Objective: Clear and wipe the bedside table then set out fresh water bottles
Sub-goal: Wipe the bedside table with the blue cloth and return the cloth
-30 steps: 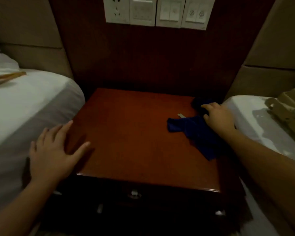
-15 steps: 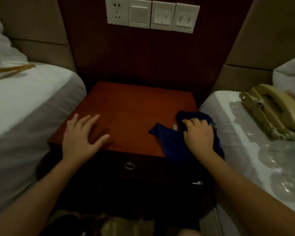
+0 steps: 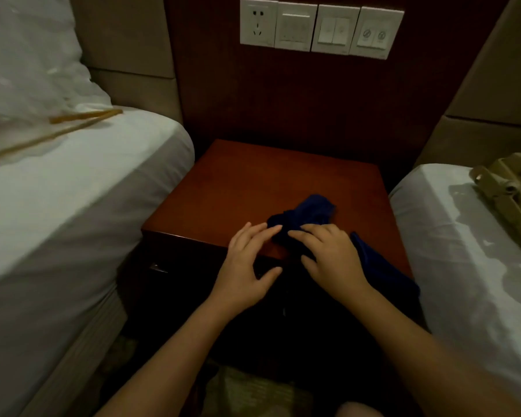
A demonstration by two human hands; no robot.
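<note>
A dim room with a dark wood wall panel (image 3: 283,97) between two padded headboards. A white bed (image 3: 73,206) fills the left side, with a pillow (image 3: 27,61) at its head and a thin tan strip (image 3: 82,118) lying across the sheet. A second white bed (image 3: 463,251) takes the right edge and carries a beige phone (image 3: 512,194). Between the beds stands the reddish-brown table (image 3: 238,188), its dark drawer front below. High on the panel sits a row of white wall plates (image 3: 321,28): one socket, then switches. A blue cloth (image 3: 310,210) lies bunched at the table's front right, one end trailing off the front edge. The right hand (image 3: 331,257) rests on the cloth, fingers bent over its folds. The left hand (image 3: 244,266) lies flat and relaxed at the front edge, fingertips touching the cloth.
</note>
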